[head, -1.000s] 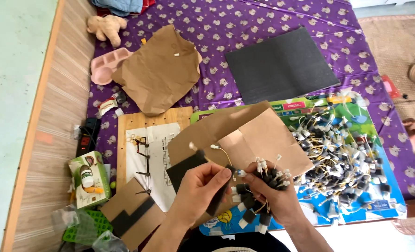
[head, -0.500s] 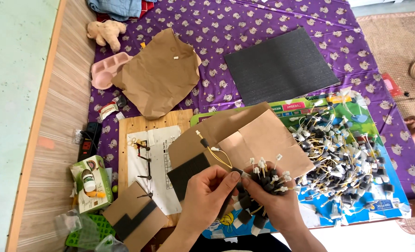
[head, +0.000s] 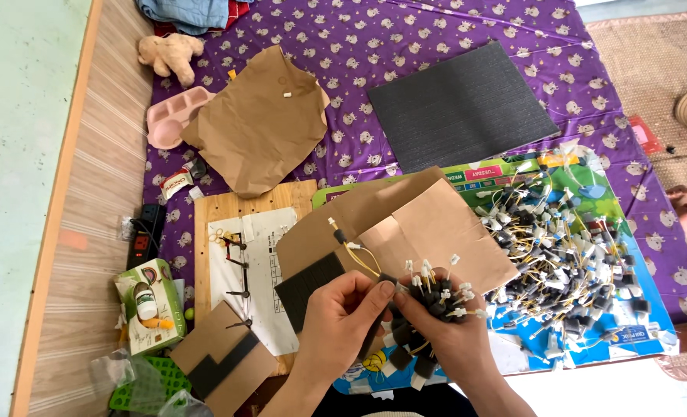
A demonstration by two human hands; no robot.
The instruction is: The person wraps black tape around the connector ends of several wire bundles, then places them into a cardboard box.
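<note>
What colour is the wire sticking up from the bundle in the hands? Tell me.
Yellow: the wire loops up from the bundle, ending in a black tip. Head view shows it best.

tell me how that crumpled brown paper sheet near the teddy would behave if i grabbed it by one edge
The brown paper sheet would probably flop and bend, since it already lies creased with curled edges. It looks thin, so likely very light and easy to tear. The small white piece on top would likely slide off onto the purple cloth.

Yellow wire (head: 357, 251) now higher (slightly)
</note>
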